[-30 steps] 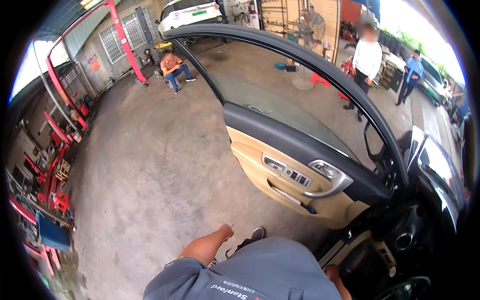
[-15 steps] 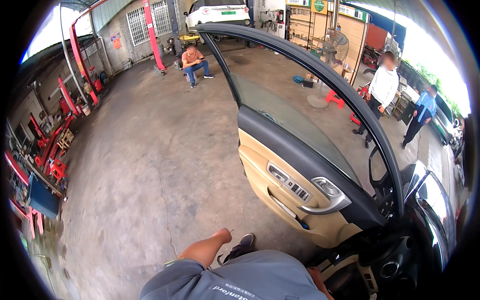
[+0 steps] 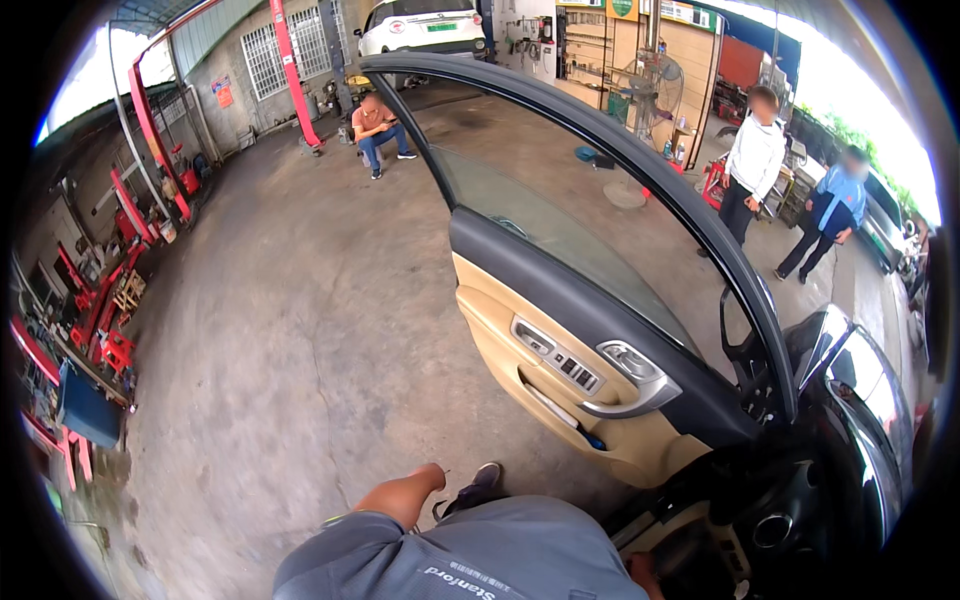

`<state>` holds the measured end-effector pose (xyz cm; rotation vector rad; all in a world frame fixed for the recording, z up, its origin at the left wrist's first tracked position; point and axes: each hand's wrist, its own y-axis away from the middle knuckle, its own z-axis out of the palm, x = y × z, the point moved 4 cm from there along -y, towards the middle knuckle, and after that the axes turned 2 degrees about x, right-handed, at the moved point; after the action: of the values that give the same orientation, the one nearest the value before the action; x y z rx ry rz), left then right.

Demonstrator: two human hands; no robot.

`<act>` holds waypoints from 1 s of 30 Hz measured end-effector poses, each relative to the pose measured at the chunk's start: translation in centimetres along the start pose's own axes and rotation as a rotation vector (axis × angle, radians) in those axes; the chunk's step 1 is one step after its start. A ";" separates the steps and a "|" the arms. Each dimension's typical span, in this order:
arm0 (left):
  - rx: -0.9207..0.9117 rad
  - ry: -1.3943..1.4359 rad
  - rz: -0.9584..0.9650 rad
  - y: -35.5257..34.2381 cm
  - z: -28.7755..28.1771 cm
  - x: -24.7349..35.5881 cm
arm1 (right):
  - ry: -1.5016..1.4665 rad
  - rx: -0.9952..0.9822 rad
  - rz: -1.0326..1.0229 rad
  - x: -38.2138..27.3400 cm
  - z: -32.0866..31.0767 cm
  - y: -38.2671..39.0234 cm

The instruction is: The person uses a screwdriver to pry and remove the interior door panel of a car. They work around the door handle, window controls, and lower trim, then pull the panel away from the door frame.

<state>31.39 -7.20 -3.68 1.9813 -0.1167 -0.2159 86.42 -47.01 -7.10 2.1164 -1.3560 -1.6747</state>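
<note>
My left hand (image 3: 432, 478) hangs low over the concrete floor, beside my shoe (image 3: 487, 475). It looks closed, with a thin dark tip showing at its end; what that is I cannot make out. To the right of my grey shirt (image 3: 490, 550), a little of my right arm (image 3: 643, 572) shows by the car's dark interior (image 3: 690, 560); the fingers of my right hand are hidden. The open car door (image 3: 560, 350), beige and black with a silver handle (image 3: 640, 375) and window switches, stands in front of me. Neither hand visibly touches it.
A seated person (image 3: 375, 135) is beyond the door's far edge. Two people stand at right, one in white (image 3: 755, 160), one in blue (image 3: 835, 205). Red lift posts (image 3: 292, 80), a white car (image 3: 425, 28) and a fan (image 3: 655, 85) stand farther back. A blue bin (image 3: 90, 405) is at left.
My view has shifted slightly, so the door sits farther left in it. The person in blue has come closer and turned. My left hand stays low by my shoe.
</note>
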 end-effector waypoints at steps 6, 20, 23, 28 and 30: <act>0.174 0.126 -0.126 6.0 -2.8 -0.6 | -0.305 0.223 0.466 4.6 -0.9 1.4; 0.098 -0.132 0.062 18.3 -8.8 13.6 | 0.129 0.001 0.220 18.9 6.3 -5.9; 0.080 -0.208 0.028 18.0 -8.3 12.7 | -0.556 0.174 0.500 14.5 7.9 -2.9; 0.188 -0.309 -0.012 15.2 -9.3 9.2 | -0.570 0.264 0.546 10.9 8.3 -1.0; 0.146 -0.286 -0.021 14.8 -9.8 8.8 | -0.324 0.261 0.379 13.9 7.6 -1.0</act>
<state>42.27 -6.04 12.88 2.0875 -0.3032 -0.5175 80.49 -52.96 -20.59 1.5938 -2.0181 -1.8043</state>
